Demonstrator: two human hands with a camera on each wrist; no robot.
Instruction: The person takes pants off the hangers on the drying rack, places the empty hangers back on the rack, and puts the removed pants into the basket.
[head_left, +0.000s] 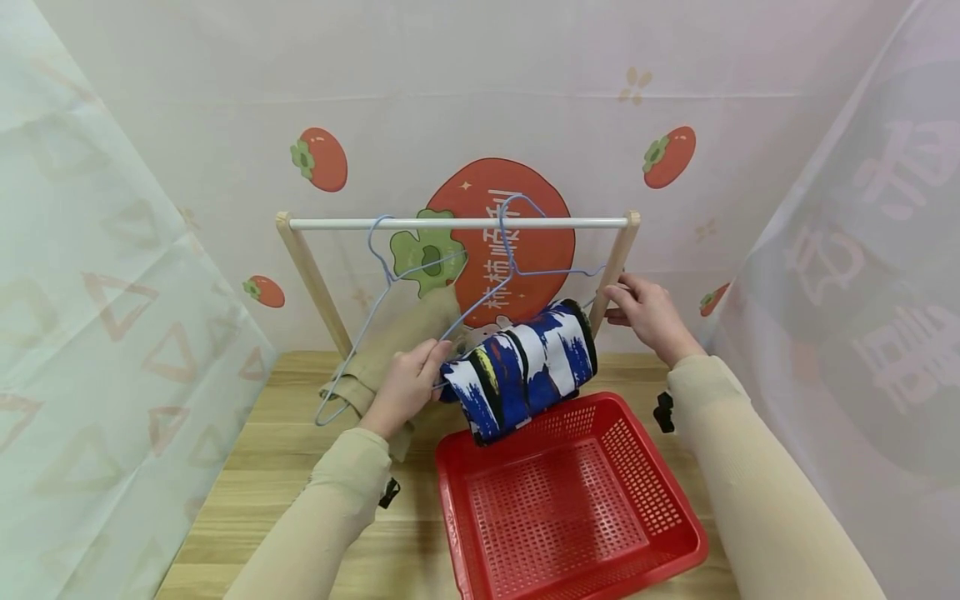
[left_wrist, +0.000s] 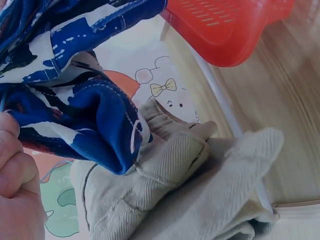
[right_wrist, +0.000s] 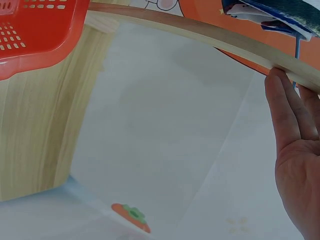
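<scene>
A blue wire hanger (head_left: 512, 271) hooks over the white rail and tilts down to the left. Over its lower bar lies a folded garment (head_left: 525, 367) in blue, white and black print, seen close up in the left wrist view. My left hand (head_left: 408, 383) pinches the hanger's left end beside the garment. At the wooden right post (head_left: 613, 262), my right hand (head_left: 648, 315) grips the hanger's right end, thumb above and fingers below. In the right wrist view, the fingers (right_wrist: 285, 107) reach the post, where the blue wire passes. The post partly hides that end.
Khaki trousers (head_left: 431, 325) hang on another blue hanger (head_left: 386, 279) at the left, behind my left hand. The white rail (head_left: 450, 223) joins two wooden posts. A red perforated basket (head_left: 442, 492) stands on the wooden table (head_left: 255, 467), below the printed garment.
</scene>
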